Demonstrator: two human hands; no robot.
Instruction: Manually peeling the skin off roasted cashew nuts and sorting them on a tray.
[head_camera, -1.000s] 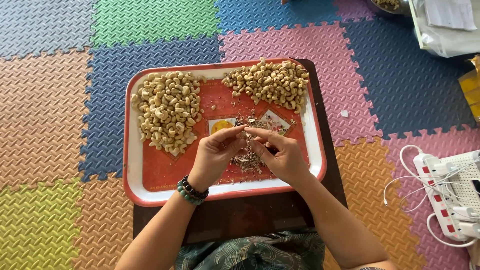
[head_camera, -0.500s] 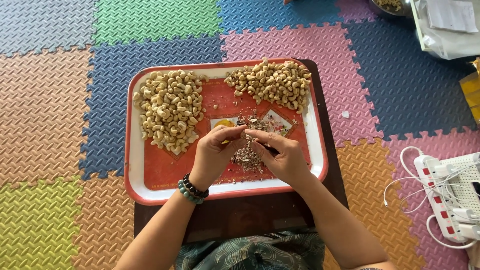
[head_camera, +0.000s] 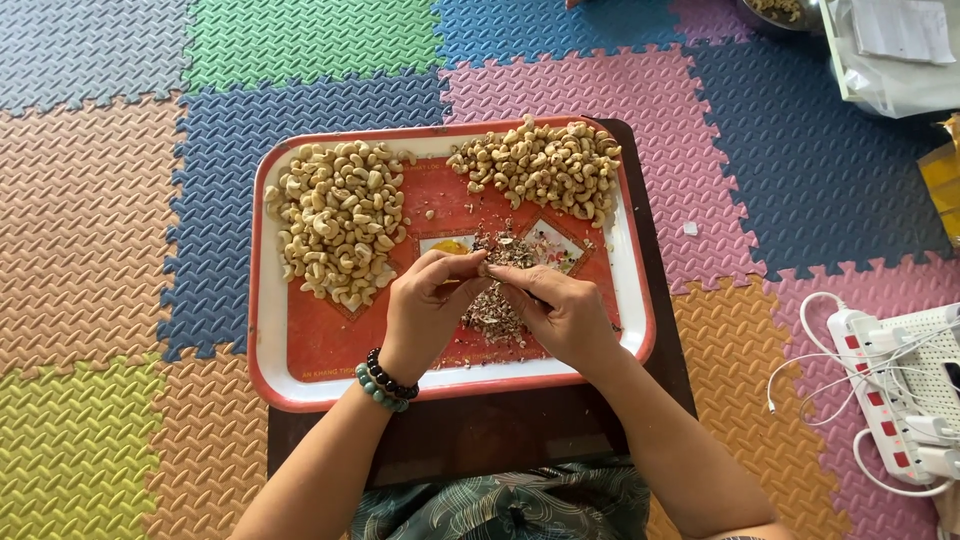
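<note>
Red tray (head_camera: 300, 340): left hand (head_camera: 425, 310), right hand (head_camera: 560, 315) both grip one cashew (head_camera: 483, 268) over husk pile (head_camera: 492, 315)

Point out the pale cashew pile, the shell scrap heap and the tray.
pale cashew pile (head_camera: 340, 220), head view, middle of the left heap.
shell scrap heap (head_camera: 492, 312), head view, centre, between the hands.
tray (head_camera: 262, 330), head view, left white rim.

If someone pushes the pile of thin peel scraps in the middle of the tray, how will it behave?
The peel scraps look like thin, dry flakes, so they probably weigh little and would scatter rather than slide together. The red tray seems smooth, so they likely slip easily. Crumbs already lie apart near the left hand, hinting they break up.
</note>
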